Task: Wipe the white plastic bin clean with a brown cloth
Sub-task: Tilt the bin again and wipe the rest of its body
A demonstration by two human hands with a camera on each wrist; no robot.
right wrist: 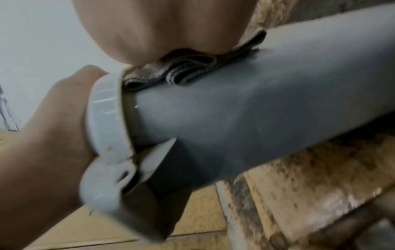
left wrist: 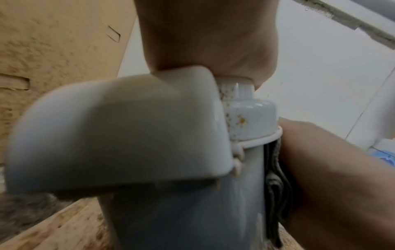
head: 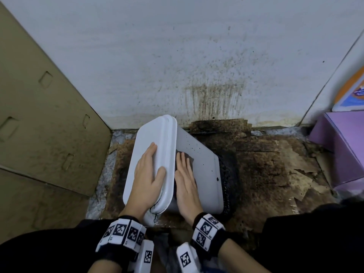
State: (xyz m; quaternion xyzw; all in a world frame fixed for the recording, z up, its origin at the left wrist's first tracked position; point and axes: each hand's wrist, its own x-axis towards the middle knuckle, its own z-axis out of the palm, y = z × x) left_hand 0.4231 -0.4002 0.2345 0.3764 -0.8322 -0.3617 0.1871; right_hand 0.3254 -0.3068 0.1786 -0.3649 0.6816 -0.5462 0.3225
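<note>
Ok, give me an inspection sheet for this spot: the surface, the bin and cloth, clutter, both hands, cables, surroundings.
Surface: floor covered in stained, peeling brown patches.
Job's things: white plastic bin lying on its side, lid closed, dark specks on the upward side; brown cloth folded flat against that side.
Clutter: purple box at right.
Grippers: left hand flat on the lid, thumb over its edge; right hand pressing the cloth with straight fingers.
Cables: nothing seen.
Surroundings: white wall with brown drip stains; tan cardboard leaning at left.
</note>
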